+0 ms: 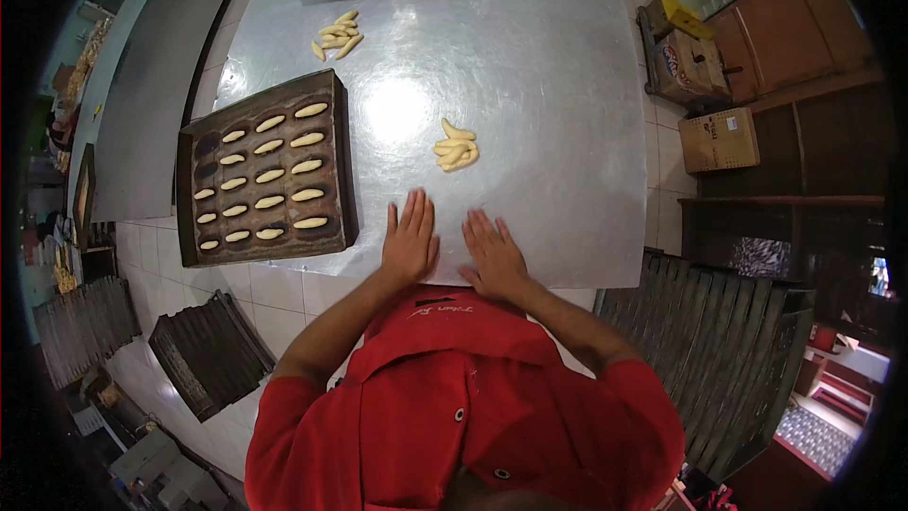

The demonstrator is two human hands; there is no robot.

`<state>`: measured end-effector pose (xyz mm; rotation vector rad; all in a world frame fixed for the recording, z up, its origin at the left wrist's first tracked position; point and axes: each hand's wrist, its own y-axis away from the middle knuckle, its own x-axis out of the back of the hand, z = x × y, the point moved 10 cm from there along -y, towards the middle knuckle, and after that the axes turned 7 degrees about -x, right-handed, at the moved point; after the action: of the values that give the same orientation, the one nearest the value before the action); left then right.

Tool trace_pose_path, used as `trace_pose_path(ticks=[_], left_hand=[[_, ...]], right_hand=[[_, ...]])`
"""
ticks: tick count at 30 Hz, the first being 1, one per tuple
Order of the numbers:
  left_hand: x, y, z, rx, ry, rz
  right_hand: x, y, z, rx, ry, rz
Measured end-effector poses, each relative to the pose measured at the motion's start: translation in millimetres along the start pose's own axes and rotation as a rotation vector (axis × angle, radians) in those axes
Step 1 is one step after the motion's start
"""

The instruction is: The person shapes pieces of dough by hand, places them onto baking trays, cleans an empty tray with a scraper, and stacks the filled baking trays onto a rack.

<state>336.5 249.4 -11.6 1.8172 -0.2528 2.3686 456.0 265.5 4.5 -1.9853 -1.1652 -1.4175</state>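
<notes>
Red clothing (416, 435) nearest; left hand (410, 251) at eleven o'clock, right hand (497, 263) at one, palms down on table (558, 151), fingers extended; dough (458, 155) at twelve. Even pressure likely serves best.

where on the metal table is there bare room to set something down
Widest: right of the near dough pile, out to the right edge of the table. Narrower: between that pile and the tray. Crowded: the left side, with the tray and far dough pile, and the near edge, at the left hand and right hand.
</notes>
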Motion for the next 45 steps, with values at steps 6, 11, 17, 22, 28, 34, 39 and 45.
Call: trace_pose_path(ticks=[6,11,17,22,28,34,39,45], left_hand=[[40.5,-109.0,-78.2,0.262,-0.122,0.210],[11.4,-36.8,-25.2,-0.008,0.020,0.040],[54.3,70.8,-24.1,-0.234,0.576,0.104],[71.2,114.2,-83.4,0.349,1.522,-0.116],[110.3,158.6,-240.9,0.580,2.025,0.911],[142.7,259.7,-383.2,0.784,1.665,1.442],[183.2,265.6,-463.5,0.790,1.457,1.519],[285.2,210.4,-475.5,0.421,1.415,1.267]], right_hand=[[75.2,-113.5,70.2,-0.320,0.096,0.482],[92.4,-113.1,110.0,-0.400,-0.342,0.211],[83.0,-69.1,83.2,-0.275,-0.168,0.262],[111.4,-165.1,-23.9,-0.128,-0.430,0.384],[33.0,-311.5,-232.7,0.460,-0.353,0.043],[106.0,-390.2,-368.0,0.597,-0.721,0.625],[14.4,-470.2,-375.4,0.510,-0.388,0.427],[70.4,-467.4,-407.5,0.567,-0.701,0.574]])
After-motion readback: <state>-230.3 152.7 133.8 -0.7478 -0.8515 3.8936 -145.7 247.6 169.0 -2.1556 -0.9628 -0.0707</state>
